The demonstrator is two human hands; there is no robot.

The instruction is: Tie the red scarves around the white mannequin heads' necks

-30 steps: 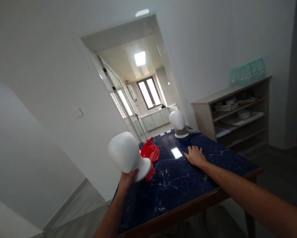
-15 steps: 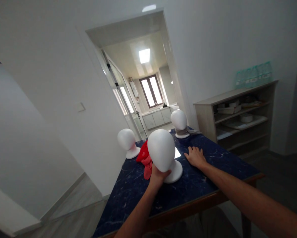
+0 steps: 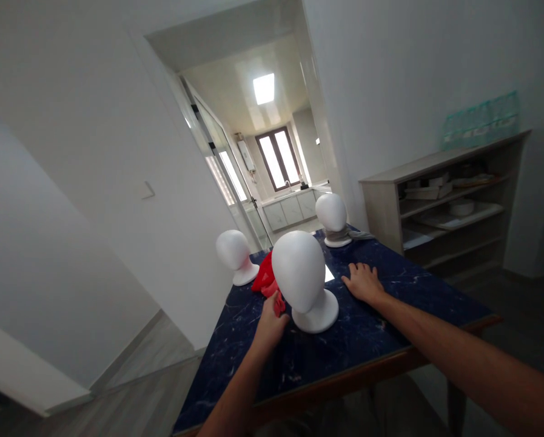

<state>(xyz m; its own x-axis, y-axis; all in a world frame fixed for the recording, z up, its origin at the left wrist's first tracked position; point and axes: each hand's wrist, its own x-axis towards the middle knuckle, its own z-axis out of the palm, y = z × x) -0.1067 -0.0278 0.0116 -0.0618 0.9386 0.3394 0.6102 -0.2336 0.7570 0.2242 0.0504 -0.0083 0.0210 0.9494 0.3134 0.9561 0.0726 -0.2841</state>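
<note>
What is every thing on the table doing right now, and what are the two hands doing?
Near foam head: upright on the table, let go.
Left foam head: upright.
Far foam head: upright, grey cloth at its base.
Red cloth: crumpled.
Left hand: at the red cloth.
Right hand: flat on the table.

1. The near mannequin head (image 3: 299, 271) is plain white, smooth and faceless. It stands upright on its round flared base, on the dark blue marbled worktop (image 3: 344, 352), near the front edge.
2. The red cloth (image 3: 266, 281) lies crumpled on the worktop just behind and left of that head, partly hidden by it, between it and a smaller white head farther back.
</note>
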